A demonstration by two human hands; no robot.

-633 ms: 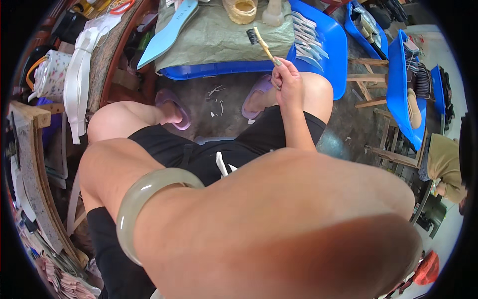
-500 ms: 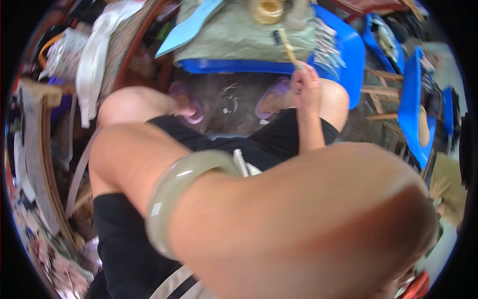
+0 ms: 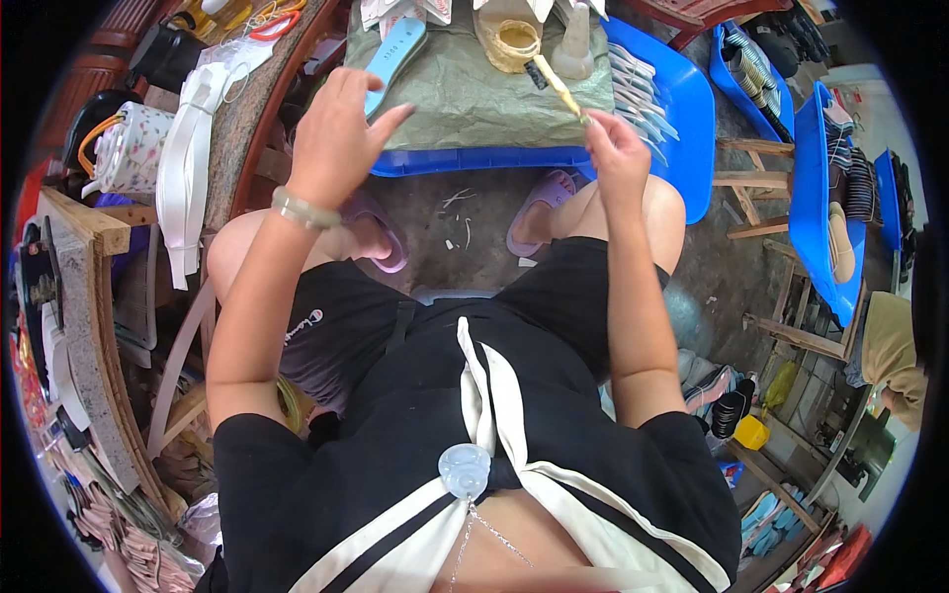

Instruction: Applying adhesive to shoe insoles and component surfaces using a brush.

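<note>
My left hand [image 3: 341,138] is raised at the near left corner of a covered work surface, its thumb and fingers apart. Just beyond it lies a light-blue insole [image 3: 400,54], its near end partly behind the fingers; whether they touch I cannot tell. In my right hand [image 3: 621,158] the fingers pinch the handle of a small brush [image 3: 565,96]. The brush's dark bristles point toward a crusted tan pot [image 3: 519,44], just short of its near rim. A translucent bottle [image 3: 573,49] stands right of the pot.
Grey-green sheeting [image 3: 455,109] covers the work surface over a blue tray [image 3: 474,160]. Light strips [image 3: 643,89] are stacked in a blue bin [image 3: 692,128] on the right. White strips [image 3: 193,168] hang off the left table, beside a flowered pot [image 3: 133,148].
My left arm has swung from across my body out to the front left, bringing the hand near the insole. The insole has shifted and turned. The brush stays in my right hand near the pot.
</note>
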